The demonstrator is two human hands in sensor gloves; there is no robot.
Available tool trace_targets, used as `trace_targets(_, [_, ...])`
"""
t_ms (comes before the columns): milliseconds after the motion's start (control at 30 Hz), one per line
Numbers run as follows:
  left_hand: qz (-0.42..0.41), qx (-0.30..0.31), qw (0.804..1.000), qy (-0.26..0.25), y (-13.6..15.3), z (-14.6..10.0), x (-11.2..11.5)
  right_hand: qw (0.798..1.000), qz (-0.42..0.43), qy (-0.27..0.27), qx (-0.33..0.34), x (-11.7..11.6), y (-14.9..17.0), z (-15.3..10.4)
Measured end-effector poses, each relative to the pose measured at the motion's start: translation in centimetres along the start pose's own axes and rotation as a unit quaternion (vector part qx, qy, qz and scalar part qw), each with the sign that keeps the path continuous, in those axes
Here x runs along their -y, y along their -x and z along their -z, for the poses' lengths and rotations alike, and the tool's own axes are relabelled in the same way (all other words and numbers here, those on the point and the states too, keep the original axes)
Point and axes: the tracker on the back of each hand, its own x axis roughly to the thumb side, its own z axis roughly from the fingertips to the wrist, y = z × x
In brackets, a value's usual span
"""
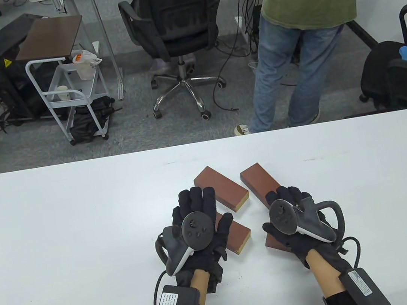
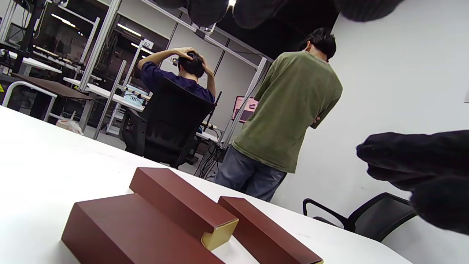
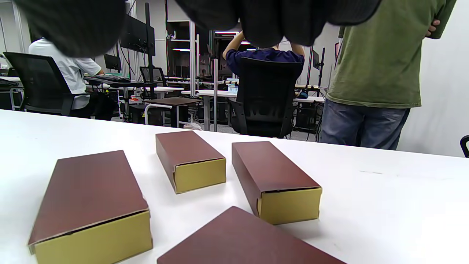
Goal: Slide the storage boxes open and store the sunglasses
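Four shut brown storage boxes with gold drawer ends lie on the white table (image 1: 66, 224). The far left box (image 1: 222, 189) (image 3: 188, 159) and far right box (image 1: 258, 180) (image 3: 274, 179) sit beyond my hands. My left hand (image 1: 196, 206) is spread flat with straight fingers over the near left box (image 1: 239, 235) (image 2: 135, 231). My right hand (image 1: 285, 197) hovers over the near right box (image 1: 273, 243) (image 3: 242, 238) and hides most of it. Neither hand holds anything. No sunglasses show in any view.
A person in a green shirt (image 1: 303, 2) stands just beyond the table's far edge. An office chair (image 1: 174, 24) and a white cart (image 1: 70, 91) stand behind it. Bare white tabletop stretches left and right of the boxes.
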Motion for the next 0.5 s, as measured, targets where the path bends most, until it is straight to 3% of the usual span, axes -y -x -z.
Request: trace_targets(500, [0.032, -0.018, 0.999, -0.021, 0.4, -0.7, -0.9, 1.0, 0.01, 0.008, -0.001, 0.8, -0.5, -0.2])
